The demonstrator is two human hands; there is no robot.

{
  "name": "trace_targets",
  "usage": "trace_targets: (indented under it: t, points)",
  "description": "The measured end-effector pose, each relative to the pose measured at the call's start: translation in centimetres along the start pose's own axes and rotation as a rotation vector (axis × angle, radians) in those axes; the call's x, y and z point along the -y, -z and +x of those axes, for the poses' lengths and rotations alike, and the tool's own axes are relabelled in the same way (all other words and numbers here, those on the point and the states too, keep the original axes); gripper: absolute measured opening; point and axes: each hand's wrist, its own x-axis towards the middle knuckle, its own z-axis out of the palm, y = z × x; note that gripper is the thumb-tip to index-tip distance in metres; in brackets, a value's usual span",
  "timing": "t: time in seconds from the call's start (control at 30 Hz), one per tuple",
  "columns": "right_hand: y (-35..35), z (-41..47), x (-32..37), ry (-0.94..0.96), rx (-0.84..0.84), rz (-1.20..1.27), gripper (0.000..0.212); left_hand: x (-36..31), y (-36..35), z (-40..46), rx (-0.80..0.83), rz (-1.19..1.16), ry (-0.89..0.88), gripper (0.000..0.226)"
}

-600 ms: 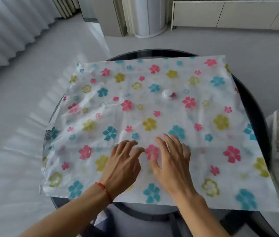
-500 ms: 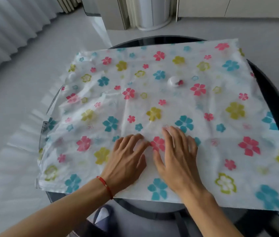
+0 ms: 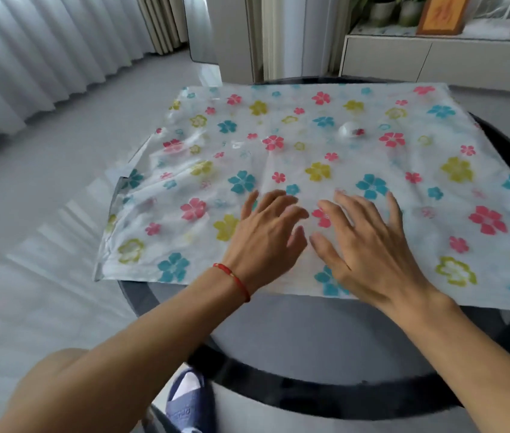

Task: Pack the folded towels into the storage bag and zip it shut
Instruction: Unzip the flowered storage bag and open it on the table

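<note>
Storage bag: the storage bag [image 3: 325, 170] lies flat and spread out on the table. It is thin white plastic with pink, blue and yellow flowers all over it. It covers most of the table top, and its left side hangs a little past the edge.
Valve: a small round white valve [image 3: 350, 130] sits on top of the bag, in the far half, well apart from both hands.
Table: the table [image 3: 294, 370] is round with a dark rim and a see-through top. The gray floor shows through the bare part near the person.
Left hand: the left hand [image 3: 266, 242] lies palm down on the near part of the bag. Its fingers [image 3: 278, 204] are spread a little and point away from the person. It holds nothing. A thin red string bracelet [image 3: 234, 278] goes around the wrist.
Right hand: the right hand [image 3: 372, 248] lies palm down just beside the left hand, also on the near part of the bag. Its fingers [image 3: 349, 207] are spread wide and flat. It holds nothing. The two thumbs are close but not touching.
Slipper: a blue slipper [image 3: 189, 398] shows on the floor under the table edge.
Room: white curtains [image 3: 44, 57] hang on the left, and a low pale cabinet [image 3: 435, 57] stands at the back.
</note>
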Motion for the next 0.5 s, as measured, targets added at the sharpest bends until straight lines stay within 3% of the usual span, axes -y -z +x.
trace_targets:
  t: [0.17, 0.27, 0.37, 0.5]
  points:
    - [0.8, -4.5, 4.4, 0.072, -0.018, 0.131, 0.056, 0.9, 3.5, -4.9, -0.093, -0.11, 0.135, 0.024]
    - [0.4, -6.1, 9.3, 0.126, -0.011, 0.275, 0.056, 4.9, 5.4, -9.8, -0.178, -0.103, 0.327, 0.025]
    - [-0.5, -5.3, 14.8, 0.22, 0.002, 0.306, 0.053, 9.9, 6.9, -13.3, -0.297, -0.088, 0.641, 0.035]
    - [-3.0, -2.3, 21.6, 0.336, 0.006, 0.319, 0.039, 15.6, 7.5, -15.5, -0.173, -0.505, 1.147, 0.039]
